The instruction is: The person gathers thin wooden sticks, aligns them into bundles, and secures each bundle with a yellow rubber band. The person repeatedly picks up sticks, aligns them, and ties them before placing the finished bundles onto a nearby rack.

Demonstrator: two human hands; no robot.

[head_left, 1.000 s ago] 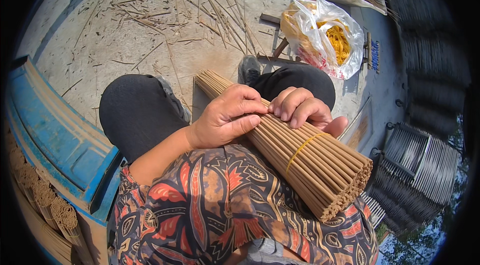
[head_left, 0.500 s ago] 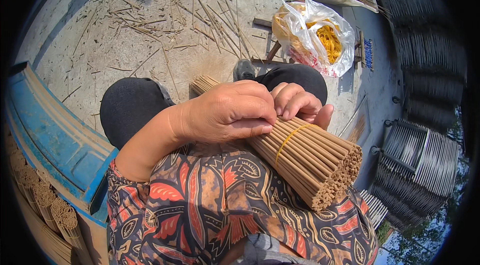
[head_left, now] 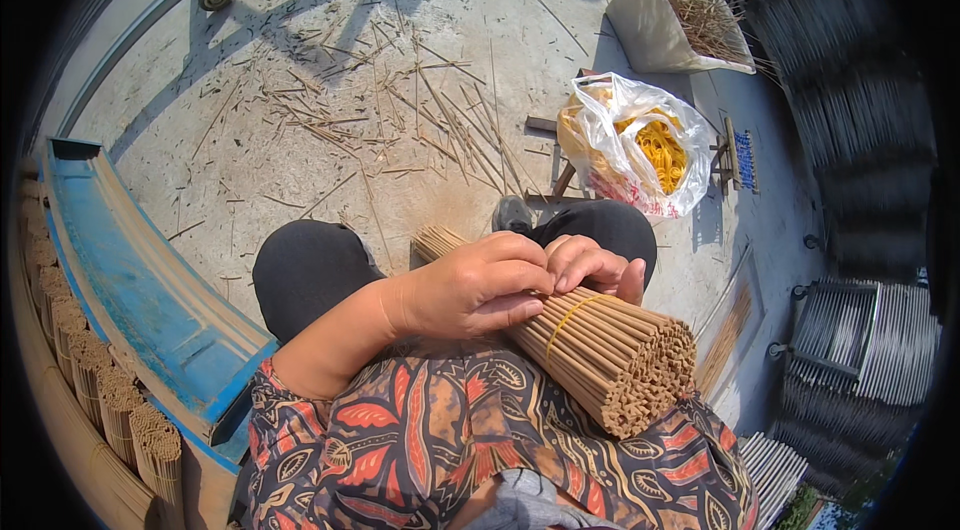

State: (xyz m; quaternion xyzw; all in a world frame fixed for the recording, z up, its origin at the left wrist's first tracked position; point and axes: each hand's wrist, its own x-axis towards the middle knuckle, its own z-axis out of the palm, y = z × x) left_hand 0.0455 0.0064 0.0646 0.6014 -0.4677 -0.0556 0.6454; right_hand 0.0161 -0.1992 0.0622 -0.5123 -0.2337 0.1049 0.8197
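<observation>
Across my lap lies a thick bundle of brown incense sticks (head_left: 590,355), its wide end toward the lower right. A yellow rubber band (head_left: 570,315) circles it near that end. My left hand (head_left: 475,285) is closed over the bundle's middle, with thumb and fingertips pressed together on the upper sticks. Beside it, my right hand (head_left: 598,268) is closed on the bundle's far side, fingers curled over the top and almost touching my left fingertips. Anything small pinched between the fingertips is hidden.
A blue metal trough (head_left: 160,280) and several upright stick bundles (head_left: 120,395) stand at left. Beyond my knees, a clear plastic bag (head_left: 625,150) holds yellow bands. A white bin (head_left: 650,25) of stick scraps stands behind it. Loose sticks (head_left: 330,120) litter the floor; racks (head_left: 835,330) line the right.
The view has tilted up, so the floor, bag and bin sit lower in it. Both hands keep their places on the bundle, which appears turned slightly.
</observation>
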